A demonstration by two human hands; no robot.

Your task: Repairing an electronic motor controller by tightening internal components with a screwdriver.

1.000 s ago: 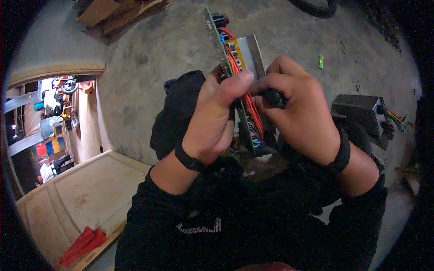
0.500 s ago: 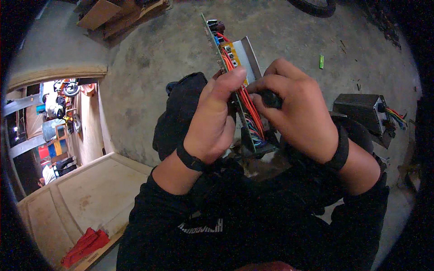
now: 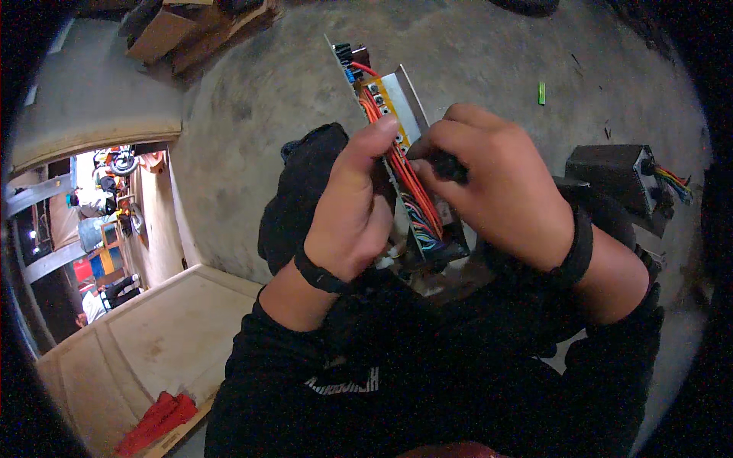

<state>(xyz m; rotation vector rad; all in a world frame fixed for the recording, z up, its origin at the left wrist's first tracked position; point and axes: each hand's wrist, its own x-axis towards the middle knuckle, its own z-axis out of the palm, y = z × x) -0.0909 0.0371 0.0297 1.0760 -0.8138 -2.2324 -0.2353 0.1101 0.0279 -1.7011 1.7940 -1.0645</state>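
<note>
My left hand (image 3: 351, 202) holds a circuit board assembly (image 3: 408, 103) with an aluminium plate, bundled orange and multicoloured wires (image 3: 418, 198) and screws along a yellow strip; my thumb lies over it. My right hand (image 3: 504, 183) is closed around a black-handled tool (image 3: 450, 164) at the board's right side; the tool's tip is hidden. A black metal case (image 3: 607, 174) with coloured wires coming out of its end lies to the right.
A light panel (image 3: 145, 328) with red cloth (image 3: 160, 420) is at lower left. A doorway shows a motorbike (image 3: 122, 160) and a person (image 3: 95, 305). Cardboard (image 3: 164, 34) sits at top left, a black bundle (image 3: 298, 183) beside my left hand, a green item (image 3: 541, 93) on the floor.
The board's upper end has swung left and slightly down, turning more of its plate and wires into view. Both hands keep their hold, shifted a little.
</note>
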